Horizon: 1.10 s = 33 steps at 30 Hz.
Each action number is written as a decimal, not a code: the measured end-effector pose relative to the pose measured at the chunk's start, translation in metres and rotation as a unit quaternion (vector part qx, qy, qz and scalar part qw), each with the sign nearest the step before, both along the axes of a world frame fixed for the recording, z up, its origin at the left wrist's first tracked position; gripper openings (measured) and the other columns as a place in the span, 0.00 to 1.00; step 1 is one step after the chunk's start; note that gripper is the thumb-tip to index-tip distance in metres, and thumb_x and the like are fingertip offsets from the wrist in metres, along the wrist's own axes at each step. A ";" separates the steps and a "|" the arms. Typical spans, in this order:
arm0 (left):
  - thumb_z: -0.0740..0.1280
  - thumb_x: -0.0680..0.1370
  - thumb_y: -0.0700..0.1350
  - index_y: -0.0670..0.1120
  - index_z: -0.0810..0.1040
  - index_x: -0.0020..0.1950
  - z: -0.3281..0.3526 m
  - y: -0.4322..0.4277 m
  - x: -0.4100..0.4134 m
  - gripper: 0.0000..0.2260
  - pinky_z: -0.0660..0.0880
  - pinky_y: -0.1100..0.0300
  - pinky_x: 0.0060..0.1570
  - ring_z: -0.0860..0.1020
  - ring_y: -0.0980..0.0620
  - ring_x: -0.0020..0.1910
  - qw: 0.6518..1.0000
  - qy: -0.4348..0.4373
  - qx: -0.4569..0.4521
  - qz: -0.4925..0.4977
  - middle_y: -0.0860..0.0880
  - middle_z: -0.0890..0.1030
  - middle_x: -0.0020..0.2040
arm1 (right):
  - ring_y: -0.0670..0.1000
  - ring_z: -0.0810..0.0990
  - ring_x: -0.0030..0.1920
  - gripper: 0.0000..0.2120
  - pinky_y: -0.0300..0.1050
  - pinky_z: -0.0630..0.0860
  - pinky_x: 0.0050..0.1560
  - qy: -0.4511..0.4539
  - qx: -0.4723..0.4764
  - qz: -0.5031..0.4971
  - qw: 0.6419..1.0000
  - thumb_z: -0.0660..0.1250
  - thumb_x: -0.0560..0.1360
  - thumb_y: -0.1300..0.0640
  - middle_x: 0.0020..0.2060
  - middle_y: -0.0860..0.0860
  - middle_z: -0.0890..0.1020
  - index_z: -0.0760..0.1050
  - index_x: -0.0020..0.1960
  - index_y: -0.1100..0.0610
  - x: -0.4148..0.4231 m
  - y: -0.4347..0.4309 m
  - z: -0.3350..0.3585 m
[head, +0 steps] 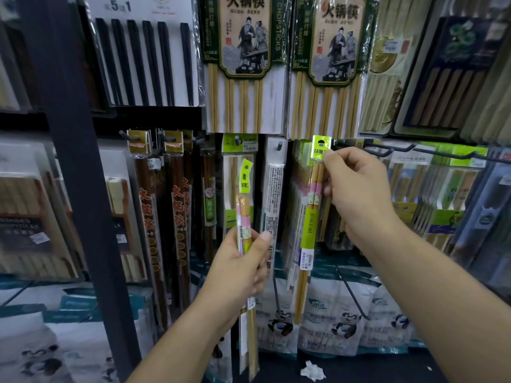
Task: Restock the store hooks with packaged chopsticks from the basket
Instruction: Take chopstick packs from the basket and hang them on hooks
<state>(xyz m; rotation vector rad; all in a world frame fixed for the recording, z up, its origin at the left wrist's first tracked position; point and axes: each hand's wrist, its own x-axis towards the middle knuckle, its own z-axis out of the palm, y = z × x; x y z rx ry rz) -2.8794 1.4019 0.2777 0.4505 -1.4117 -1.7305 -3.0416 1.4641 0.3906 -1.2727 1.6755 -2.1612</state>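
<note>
Left hand (237,272), lowest in the view, gripped a slim chopstick pack (244,217) round its middle, thumb on the front and fingers curled behind. That pack stood almost upright, its green header tab tilted above the hand and its lower end hanging past the wrist.

Higher and further right, the right hand (356,194) pinched a second chopstick pack (308,230) just under its own green header, fingertips closed on the top of the sticks, so the pack hung straight down. Its header sat right at the free end of a black wire hook (387,150) that reached in from the right edge of the display; whether the header was already threaded on the hook could not be told.

Between the two hands a white-backed pack (272,203) hung from a short peg. Two large hot-pot chopstick packs (243,64) hung along the row above, with black chopsticks (143,51) to their left. A dark upright post (77,161) crossed the left side. Panda-printed tissue packs (340,322) lay below, and a crumpled white paper (312,370) lay near the bottom edge.
</note>
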 end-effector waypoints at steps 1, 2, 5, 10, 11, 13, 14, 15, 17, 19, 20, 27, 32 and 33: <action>0.69 0.78 0.52 0.47 0.67 0.50 0.001 0.001 0.001 0.13 0.62 0.63 0.21 0.62 0.54 0.25 1.000 -0.002 0.001 -0.003 0.50 0.69 0.33 | 0.44 0.76 0.24 0.12 0.33 0.71 0.26 0.000 0.003 0.000 1.000 0.65 0.82 0.57 0.26 0.51 0.80 0.77 0.40 0.58 -0.001 -0.001 -0.001; 0.69 0.77 0.54 0.46 0.67 0.50 0.002 0.001 0.002 0.15 0.61 0.64 0.21 0.62 0.54 0.25 1.000 0.002 0.008 -0.008 0.50 0.69 0.34 | 0.44 0.76 0.25 0.12 0.33 0.71 0.26 0.001 0.006 -0.002 1.000 0.65 0.82 0.56 0.26 0.51 0.80 0.77 0.40 0.58 -0.001 -0.001 -0.003; 0.65 0.80 0.54 0.46 0.66 0.50 0.006 0.003 0.003 0.13 0.60 0.63 0.22 0.63 0.54 0.26 0.997 0.047 0.056 -0.036 0.48 0.73 0.38 | 0.42 0.75 0.24 0.13 0.32 0.70 0.26 0.009 0.015 -0.016 1.000 0.66 0.81 0.56 0.24 0.47 0.77 0.77 0.39 0.57 -0.003 -0.003 -0.008; 0.60 0.86 0.46 0.46 0.70 0.53 0.008 0.009 0.003 0.05 0.67 0.60 0.25 0.71 0.54 0.29 1.000 0.026 0.002 -0.013 0.49 0.77 0.40 | 0.40 0.72 0.24 0.13 0.30 0.69 0.27 0.027 0.030 -0.048 0.998 0.67 0.81 0.54 0.22 0.44 0.76 0.78 0.38 0.54 -0.005 -0.004 -0.015; 0.60 0.86 0.46 0.45 0.70 0.53 0.008 0.010 0.002 0.06 0.71 0.59 0.27 0.73 0.54 0.31 1.000 0.023 -0.016 -0.008 0.49 0.78 0.41 | 0.40 0.72 0.24 0.12 0.30 0.68 0.27 0.030 0.028 -0.057 0.998 0.68 0.80 0.53 0.22 0.43 0.75 0.78 0.39 0.54 -0.005 -0.004 -0.017; 0.60 0.85 0.45 0.42 0.72 0.54 0.009 0.010 0.002 0.06 0.77 0.58 0.31 0.77 0.52 0.33 0.999 0.020 -0.038 -0.001 0.47 0.79 0.41 | 0.39 0.72 0.25 0.10 0.31 0.68 0.28 0.029 0.023 -0.070 0.997 0.69 0.80 0.52 0.23 0.41 0.75 0.77 0.41 0.53 -0.004 -0.002 -0.020; 0.60 0.85 0.44 0.41 0.72 0.54 0.009 0.010 0.002 0.06 0.79 0.57 0.32 0.78 0.51 0.34 0.999 0.021 -0.044 0.000 0.47 0.80 0.41 | 0.39 0.71 0.25 0.10 0.31 0.68 0.28 0.030 0.021 -0.071 0.997 0.69 0.79 0.52 0.23 0.40 0.75 0.77 0.41 0.53 -0.002 0.000 -0.022; 0.61 0.85 0.44 0.41 0.73 0.54 0.009 0.010 0.002 0.06 0.80 0.56 0.33 0.79 0.51 0.35 0.999 0.024 -0.048 0.001 0.46 0.80 0.41 | 0.39 0.71 0.25 0.10 0.30 0.67 0.28 0.034 0.020 -0.067 0.997 0.69 0.79 0.52 0.23 0.40 0.75 0.77 0.40 0.53 0.000 0.001 -0.024; 0.62 0.84 0.43 0.41 0.75 0.53 0.009 0.010 0.001 0.06 0.80 0.56 0.34 0.80 0.50 0.36 0.998 0.028 -0.054 0.006 0.46 0.82 0.40 | 0.39 0.71 0.26 0.12 0.29 0.67 0.27 0.049 0.029 -0.035 0.998 0.69 0.79 0.52 0.25 0.42 0.76 0.79 0.37 0.51 0.008 0.005 -0.027; 0.64 0.83 0.44 0.40 0.76 0.52 0.008 0.010 -0.001 0.07 0.80 0.56 0.34 0.81 0.50 0.36 0.998 0.032 -0.054 0.008 0.46 0.82 0.40 | 0.39 0.73 0.27 0.11 0.31 0.69 0.28 0.060 0.048 0.027 0.997 0.70 0.79 0.50 0.29 0.44 0.80 0.81 0.38 0.50 0.018 0.007 -0.029; 0.65 0.81 0.46 0.41 0.77 0.53 0.008 0.010 -0.001 0.08 0.81 0.56 0.34 0.81 0.49 0.36 0.998 0.037 -0.053 0.005 0.45 0.83 0.41 | 0.40 0.74 0.28 0.10 0.31 0.70 0.28 0.067 0.054 0.052 0.995 0.70 0.79 0.51 0.30 0.45 0.81 0.82 0.40 0.50 0.023 0.007 -0.030; 0.67 0.79 0.53 0.54 0.86 0.52 0.002 0.009 -0.004 0.09 0.84 0.48 0.48 0.86 0.47 0.48 0.998 0.032 -0.062 -0.001 0.48 0.87 0.46 | 0.42 0.74 0.27 0.10 0.33 0.72 0.30 0.078 0.042 0.055 0.995 0.68 0.81 0.56 0.27 0.43 0.78 0.81 0.42 0.54 0.029 0.005 -0.030; 0.65 0.81 0.59 0.56 0.86 0.51 -0.002 0.003 -0.001 0.11 0.79 0.46 0.57 0.80 0.56 0.40 0.992 -0.041 -0.096 0.065 0.54 0.79 0.36 | 0.43 0.73 0.26 0.13 0.33 0.70 0.26 0.016 0.001 0.012 1.000 0.65 0.82 0.56 0.27 0.49 0.78 0.79 0.40 0.55 0.014 0.004 -0.012; 0.65 0.81 0.58 0.57 0.86 0.51 -0.002 0.002 0.000 0.11 0.78 0.44 0.56 0.79 0.56 0.37 0.993 -0.043 -0.093 0.063 0.53 0.77 0.34 | 0.42 0.74 0.25 0.13 0.33 0.69 0.25 0.009 -0.001 0.009 1.000 0.65 0.83 0.57 0.27 0.49 0.78 0.78 0.40 0.56 0.011 0.004 -0.008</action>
